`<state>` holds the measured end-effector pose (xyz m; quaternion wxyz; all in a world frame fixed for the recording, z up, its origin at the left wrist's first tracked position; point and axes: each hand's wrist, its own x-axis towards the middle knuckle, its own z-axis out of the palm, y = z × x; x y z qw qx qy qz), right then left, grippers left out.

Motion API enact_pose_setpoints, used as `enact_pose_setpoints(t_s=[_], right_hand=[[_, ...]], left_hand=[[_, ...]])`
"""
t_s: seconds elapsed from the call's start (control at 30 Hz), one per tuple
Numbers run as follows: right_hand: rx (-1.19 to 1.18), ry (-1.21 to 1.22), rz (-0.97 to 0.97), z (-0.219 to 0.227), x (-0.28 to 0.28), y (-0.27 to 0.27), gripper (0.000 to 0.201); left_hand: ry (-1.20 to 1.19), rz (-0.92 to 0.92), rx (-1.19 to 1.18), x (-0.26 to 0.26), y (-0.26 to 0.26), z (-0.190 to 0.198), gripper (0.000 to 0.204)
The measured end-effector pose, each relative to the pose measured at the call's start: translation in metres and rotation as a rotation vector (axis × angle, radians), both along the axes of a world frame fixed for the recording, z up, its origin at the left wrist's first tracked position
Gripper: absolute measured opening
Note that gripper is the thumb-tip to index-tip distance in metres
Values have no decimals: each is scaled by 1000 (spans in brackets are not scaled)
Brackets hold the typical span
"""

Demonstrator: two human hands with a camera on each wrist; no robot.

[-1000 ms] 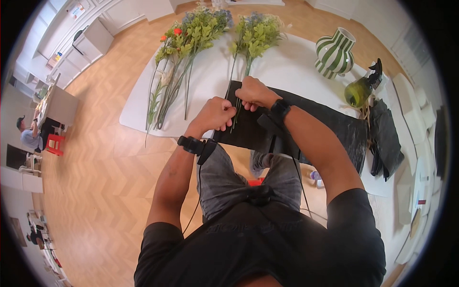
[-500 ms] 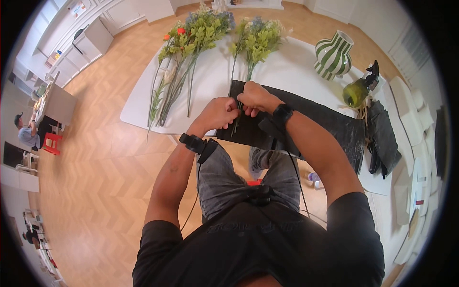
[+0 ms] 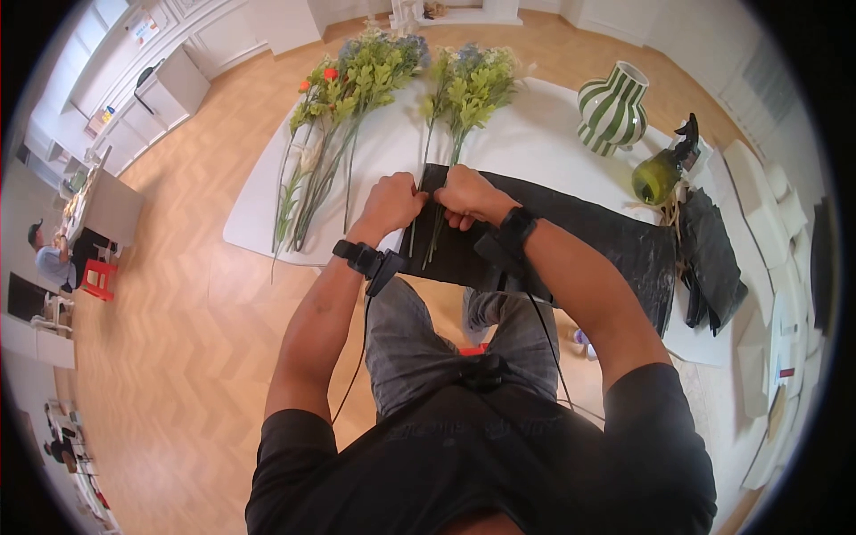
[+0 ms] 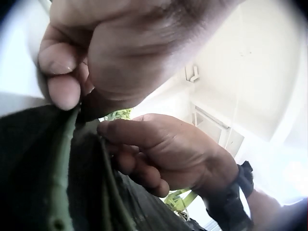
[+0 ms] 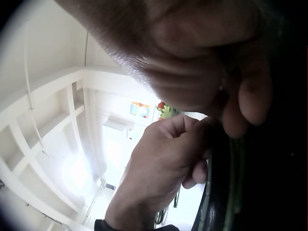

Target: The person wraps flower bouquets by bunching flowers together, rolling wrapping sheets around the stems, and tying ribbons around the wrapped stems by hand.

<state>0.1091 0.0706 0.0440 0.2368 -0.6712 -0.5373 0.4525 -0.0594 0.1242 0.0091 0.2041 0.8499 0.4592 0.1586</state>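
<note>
In the head view my left hand [image 3: 390, 207] is at the left end of a black sheet [image 3: 571, 223], pinching one green stem. That stem [image 4: 62, 178] runs down from the fingertips in the left wrist view. Beside it, my right hand [image 3: 471, 194] grips the stems of a leafy flower bunch [image 3: 464, 102]; their lower ends [image 5: 234, 178] hang below the fingers in the right wrist view. The bunch's pale and blue heads point toward the far side of the table. Both hands sit low over the sheet with a narrow gap between them.
A second flower bunch [image 3: 357, 89] with orange blooms lies on the white table [image 3: 254, 214] to the left. A green-striped vase [image 3: 613, 109], a green glass vessel [image 3: 655, 183] and a crumpled black bundle [image 3: 711, 259] are at the right. Another person [image 3: 53, 259] sits far left.
My left hand has drawn slightly left, away from the right hand, and its stem now stands apart from the others. The right hand has shifted a little left and nearer me.
</note>
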Motion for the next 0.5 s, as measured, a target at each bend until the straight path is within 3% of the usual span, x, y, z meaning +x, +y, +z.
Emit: enact_pose_setpoints(t_s=[0.23,0.4,0.5], right_hand=[[-1,-11,19,0,0,1,22],[-36,-45,-8,3,-4,-1,22],[-45,-47,11,-1,-4,-1,22]], left_hand=[[60,-46,-30,3,5,8,27],[75,6,-295,6,-3,33,32],[77,8,-309,6,2,28,26]])
